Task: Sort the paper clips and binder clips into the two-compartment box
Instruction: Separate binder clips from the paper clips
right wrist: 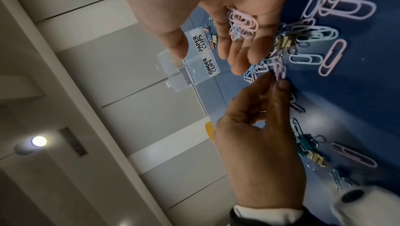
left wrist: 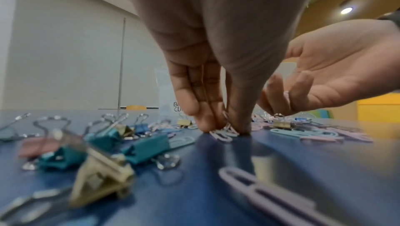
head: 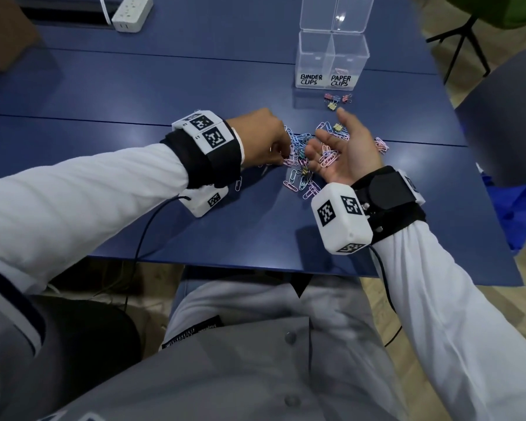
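Blue tabletop (head: 164,86) under everything, reaching the near edge by the lap. Clear box (head: 331,60) with 2 compartments near the far right corner, lid up, labelled BINDER CLIPS on the left half and PAPER CLIPS on the right; a few pink clips visible in the right half, left half hard to read. Right hand (head: 343,150) palm up and relaxed toward the right edge, fingers loosely spread, cradling a small bunch of pink paper clips (head: 328,154). Left hand (head: 261,138) just beside it, fingertips (left wrist: 207,125) pressed together on the tabletop, pinching a pink clip (left wrist: 225,134). Loose pile of paper clips (head: 301,174) between and beneath both hands. Small group of binder clips (head: 336,100) just in front of the box; more binder clips (left wrist: 101,146) under the left wrist.
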{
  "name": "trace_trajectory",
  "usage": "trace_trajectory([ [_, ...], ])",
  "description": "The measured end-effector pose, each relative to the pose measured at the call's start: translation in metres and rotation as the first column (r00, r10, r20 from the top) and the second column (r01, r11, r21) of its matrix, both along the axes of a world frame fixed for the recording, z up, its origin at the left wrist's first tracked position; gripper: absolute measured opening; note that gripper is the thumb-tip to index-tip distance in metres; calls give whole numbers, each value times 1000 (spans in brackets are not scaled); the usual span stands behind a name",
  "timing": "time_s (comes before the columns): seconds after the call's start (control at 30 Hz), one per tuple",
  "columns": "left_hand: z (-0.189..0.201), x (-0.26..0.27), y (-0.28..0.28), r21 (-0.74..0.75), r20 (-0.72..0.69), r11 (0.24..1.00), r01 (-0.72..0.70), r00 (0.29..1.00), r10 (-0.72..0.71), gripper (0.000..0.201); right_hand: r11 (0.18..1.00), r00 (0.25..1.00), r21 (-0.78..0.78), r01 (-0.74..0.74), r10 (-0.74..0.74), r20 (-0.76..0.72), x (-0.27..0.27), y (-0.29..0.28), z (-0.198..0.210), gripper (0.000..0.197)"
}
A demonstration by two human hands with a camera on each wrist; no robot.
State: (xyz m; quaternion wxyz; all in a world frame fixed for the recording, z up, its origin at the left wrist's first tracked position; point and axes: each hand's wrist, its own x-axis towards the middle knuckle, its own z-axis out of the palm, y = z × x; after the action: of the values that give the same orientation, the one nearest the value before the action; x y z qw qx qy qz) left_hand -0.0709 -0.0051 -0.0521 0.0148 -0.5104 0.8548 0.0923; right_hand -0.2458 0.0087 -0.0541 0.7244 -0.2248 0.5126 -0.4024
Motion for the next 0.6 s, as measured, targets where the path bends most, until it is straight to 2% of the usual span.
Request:
trace_trajectory([
  [0.13,3,-3,0,-8,-17,1000,-25,1000,25,15,1000,1000,5,28,-28,-6,2,0,-4,46],
  [0.37,23,-1,-4,12,-227,988,-156,962,154,10,998,997,-2,67,-67,42,8,-2,-5,56],
  [0.47,40,-7,-5,-29,-308,988,-150,942,134,9,996,994,12,83,-84,69,12,-3,-5,54],
  [0.6,47,-21,-5,-24,-303,996,-83,950,72,12,991,974,41,130,-135,184,22,-6,-1,51],
])
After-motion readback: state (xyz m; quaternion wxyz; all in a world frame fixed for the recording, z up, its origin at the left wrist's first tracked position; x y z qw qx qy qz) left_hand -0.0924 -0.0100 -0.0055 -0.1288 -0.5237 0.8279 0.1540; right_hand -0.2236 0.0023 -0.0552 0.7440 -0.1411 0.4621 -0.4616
